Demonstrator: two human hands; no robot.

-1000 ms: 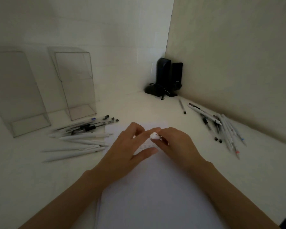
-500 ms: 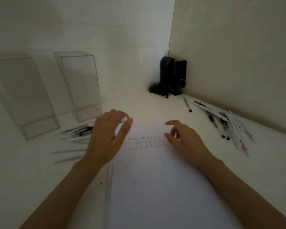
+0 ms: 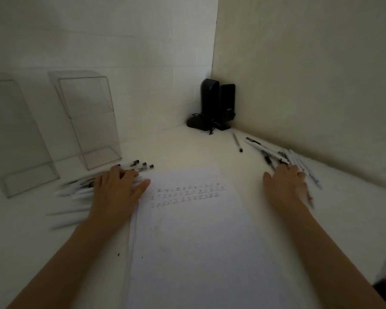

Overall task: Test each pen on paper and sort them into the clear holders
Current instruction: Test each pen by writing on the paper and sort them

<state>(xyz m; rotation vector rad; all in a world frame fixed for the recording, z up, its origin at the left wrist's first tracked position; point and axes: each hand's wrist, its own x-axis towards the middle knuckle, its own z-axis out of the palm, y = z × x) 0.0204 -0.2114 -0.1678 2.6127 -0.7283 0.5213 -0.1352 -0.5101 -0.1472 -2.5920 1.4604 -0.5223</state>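
Head: left pens (image 3: 78, 192), dark ends rightward

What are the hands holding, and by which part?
Nothing is plainly gripped: the left hand lies flat on the left pens, the right hand lies flat on the right pens.

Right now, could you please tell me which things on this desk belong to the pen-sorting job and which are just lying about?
Part of the job:
paper with test marks
left pile of pens
right pile of pens
lone pen
left clear holder
right clear holder

Just lying about:
black speakers in the corner
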